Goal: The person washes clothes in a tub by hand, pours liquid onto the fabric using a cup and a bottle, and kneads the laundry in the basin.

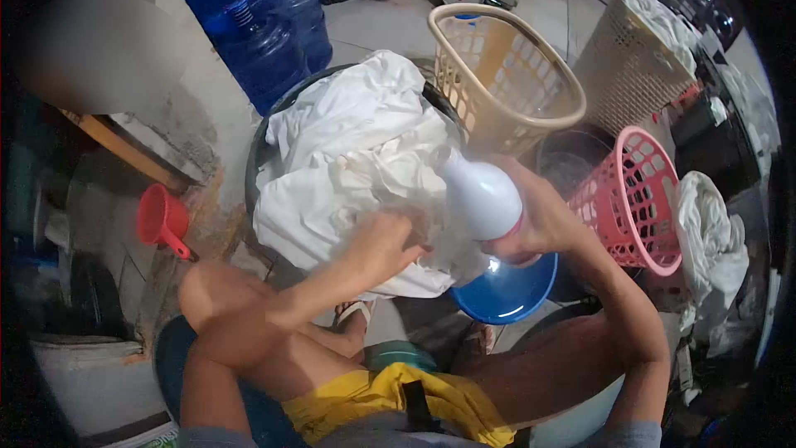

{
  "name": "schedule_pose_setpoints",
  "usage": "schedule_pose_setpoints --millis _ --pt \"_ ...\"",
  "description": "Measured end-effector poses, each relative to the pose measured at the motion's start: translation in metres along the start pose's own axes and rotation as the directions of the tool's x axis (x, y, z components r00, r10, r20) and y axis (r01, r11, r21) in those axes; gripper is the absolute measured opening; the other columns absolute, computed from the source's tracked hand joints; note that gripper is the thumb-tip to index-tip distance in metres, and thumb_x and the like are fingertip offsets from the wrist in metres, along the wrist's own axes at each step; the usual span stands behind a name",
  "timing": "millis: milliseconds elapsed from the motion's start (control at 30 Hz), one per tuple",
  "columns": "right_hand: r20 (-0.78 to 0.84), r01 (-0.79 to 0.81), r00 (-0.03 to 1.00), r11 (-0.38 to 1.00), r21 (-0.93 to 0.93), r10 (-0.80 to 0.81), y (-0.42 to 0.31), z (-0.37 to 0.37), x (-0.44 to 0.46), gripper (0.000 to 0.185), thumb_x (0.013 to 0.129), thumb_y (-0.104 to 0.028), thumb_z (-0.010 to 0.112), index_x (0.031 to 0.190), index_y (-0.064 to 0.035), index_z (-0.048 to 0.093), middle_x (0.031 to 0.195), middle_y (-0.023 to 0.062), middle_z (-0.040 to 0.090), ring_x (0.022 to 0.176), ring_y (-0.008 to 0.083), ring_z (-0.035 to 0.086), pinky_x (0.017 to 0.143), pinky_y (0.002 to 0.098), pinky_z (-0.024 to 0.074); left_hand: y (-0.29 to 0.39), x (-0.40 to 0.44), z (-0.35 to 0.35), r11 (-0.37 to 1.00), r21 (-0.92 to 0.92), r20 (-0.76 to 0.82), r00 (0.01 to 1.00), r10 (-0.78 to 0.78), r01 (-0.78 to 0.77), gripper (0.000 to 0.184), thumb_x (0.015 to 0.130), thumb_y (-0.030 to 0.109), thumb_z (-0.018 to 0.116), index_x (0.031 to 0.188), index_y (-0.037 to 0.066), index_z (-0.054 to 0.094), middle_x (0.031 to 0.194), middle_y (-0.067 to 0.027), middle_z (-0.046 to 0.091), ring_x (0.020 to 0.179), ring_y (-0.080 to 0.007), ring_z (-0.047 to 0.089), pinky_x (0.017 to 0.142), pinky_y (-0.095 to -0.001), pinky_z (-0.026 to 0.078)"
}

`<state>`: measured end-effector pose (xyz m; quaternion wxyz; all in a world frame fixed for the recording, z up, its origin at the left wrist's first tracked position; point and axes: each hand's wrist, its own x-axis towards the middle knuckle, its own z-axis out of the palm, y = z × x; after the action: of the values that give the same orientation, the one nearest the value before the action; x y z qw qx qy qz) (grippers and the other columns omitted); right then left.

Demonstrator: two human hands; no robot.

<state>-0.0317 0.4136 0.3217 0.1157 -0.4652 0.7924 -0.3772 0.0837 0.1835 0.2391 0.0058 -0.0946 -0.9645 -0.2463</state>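
Observation:
A heap of white cloth (pixel 356 129) fills a dark round tub in front of me. My left hand (pixel 385 245) is on the near side of the heap, its fingers curled at a fold of the cloth and slightly blurred. My right hand (pixel 531 220) grips a white plastic bottle (pixel 485 199) with a pink part near its base. The bottle is tilted, its narrow neck pointing up and left over the right side of the cloth. Beneath the bottle and right hand sits a blue basin (pixel 514 294), partly covered by cloth.
A beige laundry basket (pixel 506 120) stands behind the tub, and a pink basket (pixel 634 199) leans at the right. White cloth (pixel 709 228) hangs beside it. Blue water jugs (pixel 261 50) stand at the back left. A red dipper (pixel 163 217) is on the left ledge.

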Motion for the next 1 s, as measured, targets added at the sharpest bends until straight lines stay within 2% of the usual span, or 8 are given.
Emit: schedule_pose_setpoints --millis 100,200,300,533,633,667,767,1000 --pt "0.021 -0.007 1.000 0.998 -0.058 0.008 0.000 -0.006 0.006 0.084 0.053 -0.021 0.080 0.128 -0.0050 0.045 0.113 0.0182 0.058 0.107 0.0361 0.058 0.091 0.0404 0.0467 -0.015 -0.001 0.000 0.992 -0.123 -0.097 0.995 -0.006 -0.006 0.027 0.075 0.021 0.068 0.093 0.001 0.066 0.083 -0.0174 0.064 0.079 -0.0345 0.063 0.071 -0.0394 0.050" --pt "0.041 -0.010 0.999 0.992 -0.128 0.016 -0.008 -0.018 0.016 0.082 0.053 -0.021 0.080 0.126 -0.0051 0.046 0.113 0.0187 0.058 0.106 0.0372 0.058 0.090 0.0406 0.0471 -0.034 -0.008 -0.049 0.898 -0.346 -0.090 0.944 -0.319 0.270 0.020 0.074 0.014 0.069 0.091 0.005 0.066 0.072 -0.0121 0.063 0.063 -0.0186 0.061 0.060 -0.0313 0.050" --pt "0.049 0.006 0.999 0.989 -0.151 0.001 -0.007 -0.019 0.027 0.082 0.052 -0.020 0.080 0.125 -0.0050 0.046 0.113 0.0190 0.058 0.106 0.0372 0.058 0.090 0.0406 0.0473 -0.065 -0.023 -0.091 0.911 -0.083 -0.161 0.897 -0.411 0.403 0.023 0.073 0.009 0.071 0.094 0.004 0.067 0.073 -0.0114 0.065 0.061 -0.0161 0.061 0.059 -0.0298 0.050" --pt "0.193 0.144 0.977 0.942 -0.303 -0.087 -0.014 0.002 0.056 0.086 0.048 -0.021 0.082 0.125 -0.0075 0.045 0.107 0.0181 0.058 0.101 0.0384 0.059 0.084 0.0447 0.0489 -0.088 -0.032 -0.069 0.917 -0.276 -0.002 0.954 -0.299 0.286 0.035 0.074 0.009 0.074 0.108 0.006 0.065 0.079 -0.0118 0.067 0.068 -0.0175 0.062 0.065 -0.0294 0.050" --pt "0.246 0.138 0.969 0.908 -0.395 -0.040 -0.020 0.013 0.066 0.088 0.048 -0.023 0.082 0.126 -0.0094 0.044 0.103 0.0171 0.058 0.098 0.0389 0.059 0.082 0.0452 0.0500 -0.083 -0.041 -0.087 0.880 -0.392 -0.059 0.947 -0.315 0.268 0.037 0.075 0.009 0.073 0.111 0.006 0.064 0.084 -0.0112 0.067 0.072 -0.0170 0.062 0.067 -0.0296 0.050" --pt "0.253 0.140 0.967 0.894 -0.426 -0.031 -0.022 0.016 0.069 0.088 0.048 -0.023 0.082 0.126 -0.0098 0.044 0.103 0.0166 0.058 0.097 0.0388 0.059 0.081 0.0450 0.0503 -0.075 -0.044 -0.097 0.877 -0.294 -0.064 0.907 -0.416 0.381 0.035 0.077 0.009 0.072 0.110 0.005 0.063 0.086 -0.0098 0.067 0.073 -0.0154 0.060 0.068 -0.0289 0.050" --pt "0.263 0.151 0.965 0.827 -0.541 -0.004 -0.026 0.025 0.075 0.087 0.049 -0.026 0.081 0.126 -0.0117 0.045 0.102 0.0149 0.058 0.095 0.0385 0.060 0.081 0.0448 0.0510 -0.083 -0.055 -0.110 0.909 -0.208 -0.090 0.919 -0.385 0.360 0.030 0.079 0.008 0.070 0.107 0.004 0.064 0.082 -0.0080 0.066 0.071 -0.0131 0.058 0.067 -0.0276 0.049" --pt "0.279 0.257 0.959 0.580 -0.773 -0.053 -0.037 0.055 0.083 0.084 0.052 -0.027 0.078 0.129 -0.0206 0.046 0.105 0.0114 0.055 0.094 0.0324 0.057 0.077 0.0432 0.0495 -0.061 -0.046 -0.138 0.841 -0.341 -0.248 0.823 -0.511 0.419 0.021 0.083 0.007 0.065 0.104 0.005 0.064 0.077 -0.0052 0.063 0.070 -0.0121 0.058 0.067 -0.0272 0.048"
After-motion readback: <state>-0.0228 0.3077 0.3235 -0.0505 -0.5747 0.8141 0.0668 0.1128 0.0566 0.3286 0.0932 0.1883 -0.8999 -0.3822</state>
